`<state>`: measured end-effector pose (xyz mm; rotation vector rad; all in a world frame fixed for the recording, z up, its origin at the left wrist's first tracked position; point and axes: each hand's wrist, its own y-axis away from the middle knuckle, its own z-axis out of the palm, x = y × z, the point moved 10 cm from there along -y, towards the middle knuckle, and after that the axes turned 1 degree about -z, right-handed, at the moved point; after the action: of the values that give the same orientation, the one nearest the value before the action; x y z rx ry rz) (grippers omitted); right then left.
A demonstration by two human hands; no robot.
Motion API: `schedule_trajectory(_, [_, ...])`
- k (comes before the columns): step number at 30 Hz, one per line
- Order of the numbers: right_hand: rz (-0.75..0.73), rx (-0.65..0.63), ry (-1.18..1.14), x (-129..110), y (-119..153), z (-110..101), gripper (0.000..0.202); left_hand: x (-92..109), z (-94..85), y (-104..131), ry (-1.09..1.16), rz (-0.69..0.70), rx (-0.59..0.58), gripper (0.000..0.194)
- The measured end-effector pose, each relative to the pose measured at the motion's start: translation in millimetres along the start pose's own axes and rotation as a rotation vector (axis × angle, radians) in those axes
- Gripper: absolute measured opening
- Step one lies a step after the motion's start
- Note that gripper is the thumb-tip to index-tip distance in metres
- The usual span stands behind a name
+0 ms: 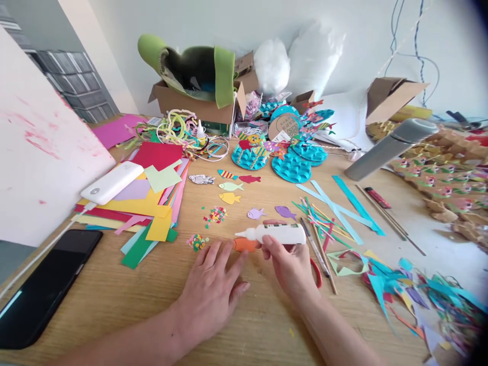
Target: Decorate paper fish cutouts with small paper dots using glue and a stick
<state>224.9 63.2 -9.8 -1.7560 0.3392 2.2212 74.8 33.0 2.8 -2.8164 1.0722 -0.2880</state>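
A white glue bottle [284,234] lies level in my right hand [292,264], its narrow nozzle pointing left. Just under the nozzle is an orange paper fish [244,245] on the wooden table. My left hand [215,284] rests palm down with its fingers spread, the fingertips at the orange fish's left edge. Small piles of colored paper bits [215,216] sit beyond my left fingers. Further back lie a yellow fish [230,197], a pale green fish [231,186], a red fish [249,179] and two purple fish [285,212].
Stacked colored paper [158,155], a power bank [112,183] and a phone [46,284] are at left. Blue round pieces [292,168] stand behind. To the right are paper strips [358,203], a gray bottle [389,150], a pen [314,246] and paper scraps [385,279].
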Motion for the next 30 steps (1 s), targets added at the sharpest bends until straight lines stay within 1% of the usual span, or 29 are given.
schedule_trajectory(3, [-0.033, -0.027, 0.123, -2, 1, 1, 0.035, 0, 2.5, 0, -0.001, -0.006, -0.025, 0.049])
schedule_trajectory(6, [-0.055, -0.049, 0.217, -6, -1, 4, 0.029, 0, 2.9, -1, 0.0, -0.008, -0.032, 0.048])
schedule_trajectory(8, [-0.089, -0.026, 0.273, -11, -3, 2, 0.026, 0, 1.7, -1, 0.001, -0.007, -0.025, 0.048])
schedule_trajectory(11, [-0.133, 0.006, 0.365, -16, -2, 1, 0.027, 0, 0.3, -2, 0.0, -0.005, -0.021, 0.046])
schedule_trajectory(15, [-0.174, -0.034, 0.494, -16, 2, 5, 0.026, 0, -0.2, -2, 0.003, -0.004, -0.024, 0.046])
schedule_trajectory(20, [-0.215, -0.051, 0.598, -15, 5, 8, 0.024, 0, 1.1, -2, 0.006, -0.003, -0.043, 0.049])
schedule_trajectory(30, [-0.278, -0.038, 0.789, -16, 3, 11, 0.029, 1, 3.5, -3, 0.018, -0.001, -0.079, 0.049])
